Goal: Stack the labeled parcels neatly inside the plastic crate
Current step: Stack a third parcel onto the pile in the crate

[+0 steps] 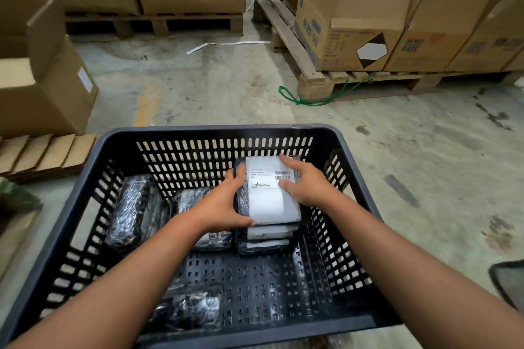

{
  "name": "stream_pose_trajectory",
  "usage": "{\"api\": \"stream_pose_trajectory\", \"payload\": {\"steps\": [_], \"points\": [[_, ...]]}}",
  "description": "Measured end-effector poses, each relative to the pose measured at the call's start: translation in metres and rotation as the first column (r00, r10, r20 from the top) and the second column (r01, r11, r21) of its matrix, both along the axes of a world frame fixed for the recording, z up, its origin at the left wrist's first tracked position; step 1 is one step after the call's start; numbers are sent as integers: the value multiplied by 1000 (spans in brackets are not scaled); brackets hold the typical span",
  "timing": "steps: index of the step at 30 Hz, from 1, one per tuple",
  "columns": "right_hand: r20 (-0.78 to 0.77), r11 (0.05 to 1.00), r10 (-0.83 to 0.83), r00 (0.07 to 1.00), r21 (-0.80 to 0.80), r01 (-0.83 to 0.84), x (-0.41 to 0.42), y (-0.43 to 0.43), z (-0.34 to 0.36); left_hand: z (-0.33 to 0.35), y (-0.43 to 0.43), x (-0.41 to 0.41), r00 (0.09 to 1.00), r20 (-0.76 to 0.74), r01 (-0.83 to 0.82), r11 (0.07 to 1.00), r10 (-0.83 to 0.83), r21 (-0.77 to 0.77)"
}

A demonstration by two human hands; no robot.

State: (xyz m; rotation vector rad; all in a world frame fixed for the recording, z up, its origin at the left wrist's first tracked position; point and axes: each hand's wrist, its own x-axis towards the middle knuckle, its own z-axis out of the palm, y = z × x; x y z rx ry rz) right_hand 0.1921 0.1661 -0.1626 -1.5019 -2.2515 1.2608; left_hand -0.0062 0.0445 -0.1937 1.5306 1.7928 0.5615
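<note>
The top parcel (270, 193), black wrap with a white shipping label facing up, lies on a stack of two more labeled parcels (268, 238) in the far right part of the plastic crate (212, 130), close to its back wall. Both hands have hold of it: the left hand (224, 207) clasps its left edge, fingers curled along the side and the thumb at the near corner, while the right hand (307, 183) lies over its right edge, fingers spread at the far corner and the thumb pressed on the label just below the barcode. Just left of the stack, partly hidden under the left wrist, sits another black-wrapped parcel (195, 195), and a further one (129, 211) lies along the crate's left wall. A small wrapped parcel (192, 309) rests apart near the front wall. The crate is dark, with slotted walls and a perforated floor, and stands on a concrete floor (198, 82). Flattened cardboard (42, 153) lies to its left beside an open carton (42, 79); wooden pallets (312, 76) stacked with cardboard boxes (354, 14) stand beyond, with a green cord (312, 99) near one pallet's corner.
</note>
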Motion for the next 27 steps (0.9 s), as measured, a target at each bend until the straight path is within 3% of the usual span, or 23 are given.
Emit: {"api": "stream_pose_trajectory", "payload": {"steps": [8,12,17,23,27], "points": [[100,989,122,987,-89,-114,1,3,5,1,16,-10,994,-36,94,983,-101,-160],[202,984,179,963,-42,-175,-6,5,16,5,10,-14,997,-6,72,990,-73,-122],[278,955,288,916,-11,-297,-27,3,54,33,-13,-54,997,-73,18,1000,-20,-22],[75,888,459,885,-30,-458,-90,-41,62,57,-54,-104,983,-160,-86,996,87,13],[175,854,448,877,208,-478,-135,-77,25,59,-76,-118,964,-252,-91,995,80,-31]]}}
